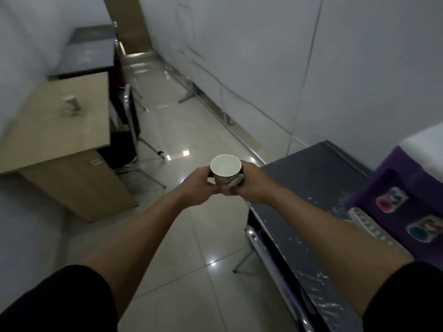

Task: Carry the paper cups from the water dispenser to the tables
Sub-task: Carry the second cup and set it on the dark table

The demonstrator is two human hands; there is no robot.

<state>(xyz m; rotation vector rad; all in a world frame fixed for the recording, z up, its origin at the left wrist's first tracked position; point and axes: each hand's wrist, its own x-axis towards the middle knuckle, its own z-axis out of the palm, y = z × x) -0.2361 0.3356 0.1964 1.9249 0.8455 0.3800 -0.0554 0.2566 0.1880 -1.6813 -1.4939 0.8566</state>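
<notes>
Tiled aisle; beige counter (72, 140) alongside, second cup (71, 105) toward its far edge. Paper cup (226, 172), upright, grasped by left hand (200, 188) and right hand (255, 185). Hazard: a hard squeeze or jolt may spill any contents.

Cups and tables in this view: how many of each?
Cups: 2 (held cup, far cup)
Tables: 3 (beige table, far dark table, near dark table)
Total: 5

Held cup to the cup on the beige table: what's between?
Head view: from the held paper cup, floor tiles, a dark metal-legged chair, then bare tabletop.
</notes>
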